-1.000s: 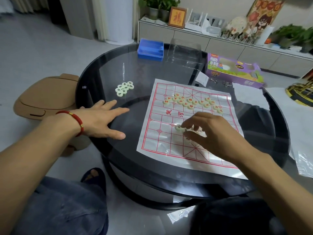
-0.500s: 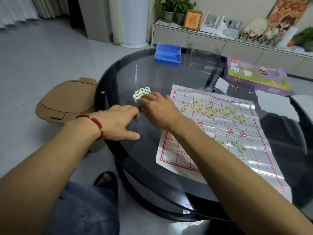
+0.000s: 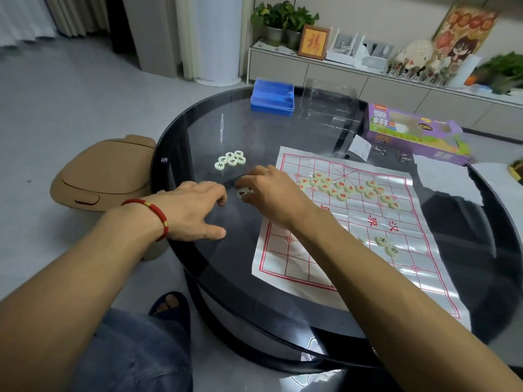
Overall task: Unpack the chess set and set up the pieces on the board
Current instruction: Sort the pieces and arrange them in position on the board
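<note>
Right hand (image 3: 271, 193) over table (image 3: 198, 131), just left of board (image 3: 368, 244); fingers pinched on 1 black-marked piece (image 3: 243, 192). Left hand (image 3: 192, 210) flat on glass, fingers spread narrow, holding nothing. 5 black pieces (image 3: 230, 159) clustered beyond; red pieces (image 3: 348, 189) across board.

The right hand (image 3: 271, 193) covers the near-left part of the white, red-lined paper board (image 3: 356, 239) and most of the pale round pieces it holds. Characters on the cluster of red-marked pale discs (image 3: 351, 189) are too small to read. A yellow-and-black object (image 3: 516, 171) is cut off at the right edge.
</note>
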Motion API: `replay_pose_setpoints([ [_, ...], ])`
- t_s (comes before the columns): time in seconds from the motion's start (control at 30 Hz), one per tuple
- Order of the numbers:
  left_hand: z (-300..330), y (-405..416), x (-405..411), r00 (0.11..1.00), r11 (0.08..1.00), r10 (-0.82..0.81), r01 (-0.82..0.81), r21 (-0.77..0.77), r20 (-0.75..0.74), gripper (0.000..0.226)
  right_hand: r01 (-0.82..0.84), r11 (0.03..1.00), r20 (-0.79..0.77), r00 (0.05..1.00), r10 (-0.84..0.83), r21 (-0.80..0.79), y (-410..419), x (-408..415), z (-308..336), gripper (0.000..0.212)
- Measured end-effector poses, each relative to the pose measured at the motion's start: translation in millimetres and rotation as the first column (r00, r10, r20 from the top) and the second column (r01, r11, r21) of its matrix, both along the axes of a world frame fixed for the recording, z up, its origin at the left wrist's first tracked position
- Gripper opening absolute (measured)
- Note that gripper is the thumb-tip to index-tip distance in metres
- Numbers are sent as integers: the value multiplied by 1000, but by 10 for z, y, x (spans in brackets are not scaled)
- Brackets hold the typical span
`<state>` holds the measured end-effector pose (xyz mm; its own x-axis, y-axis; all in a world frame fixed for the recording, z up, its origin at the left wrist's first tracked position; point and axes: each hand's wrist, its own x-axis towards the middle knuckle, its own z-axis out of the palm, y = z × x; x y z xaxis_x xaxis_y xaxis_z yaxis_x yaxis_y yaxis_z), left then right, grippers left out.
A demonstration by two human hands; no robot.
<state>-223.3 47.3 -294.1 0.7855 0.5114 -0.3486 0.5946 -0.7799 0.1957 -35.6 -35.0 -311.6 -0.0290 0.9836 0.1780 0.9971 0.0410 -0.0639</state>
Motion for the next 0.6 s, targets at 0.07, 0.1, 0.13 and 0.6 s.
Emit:
replay_pose_setpoints([
  [0.07,-2,6,-1,1000,1000,-6,6,-3,-4,48,-19,1000,0,1000,19,21,7,-13,5,19],
  [0.1,10,-2,0,1000,1000,-11,11,0,-7,48,-30,999,5,1000,30,27,-6,-24,6,17],
  [0.13,12,2,3,1000,1000,-12,12,1,-8,48,-40,999,10,999,40,32,-34,-40,10,16],
  [0.6,176,-180,197,991,987,13,-33,155,129,26,279,957,-113,951,-287,-82,-2071,780,323,31],
])
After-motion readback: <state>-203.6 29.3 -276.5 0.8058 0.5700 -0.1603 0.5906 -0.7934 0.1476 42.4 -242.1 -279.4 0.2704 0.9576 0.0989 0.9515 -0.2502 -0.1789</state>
